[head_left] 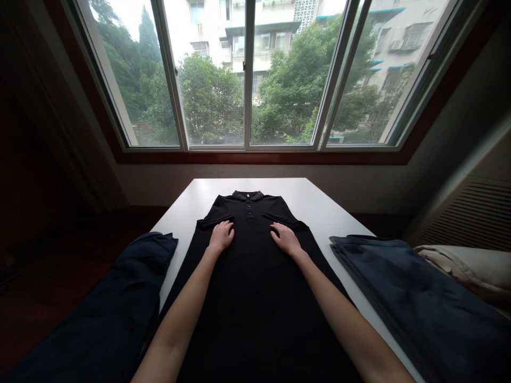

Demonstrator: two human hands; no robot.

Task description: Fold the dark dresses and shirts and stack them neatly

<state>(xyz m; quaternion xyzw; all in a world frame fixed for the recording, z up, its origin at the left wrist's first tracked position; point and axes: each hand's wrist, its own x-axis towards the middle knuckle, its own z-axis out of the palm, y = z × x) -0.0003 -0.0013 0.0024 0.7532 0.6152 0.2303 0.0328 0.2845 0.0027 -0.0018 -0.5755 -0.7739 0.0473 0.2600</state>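
A black short-sleeved polo shirt (255, 282) lies flat and face up on a white table (297, 194), its collar (245, 196) toward the window and its buttoned placket showing. Its sides appear folded inward at the shoulders. My left hand (221, 237) rests palm down on the chest, just below the fold on that side, with the fingers spread. My right hand (286, 239) lies the same way on the other side of the placket. Neither hand grips the cloth.
A folded navy garment (99, 303) lies along the left of the table, and a folded blue-grey garment (415, 303) overlaps the right edge. Beige cloth (463, 268) lies beyond that. A wide window (247, 74) stands behind the table.
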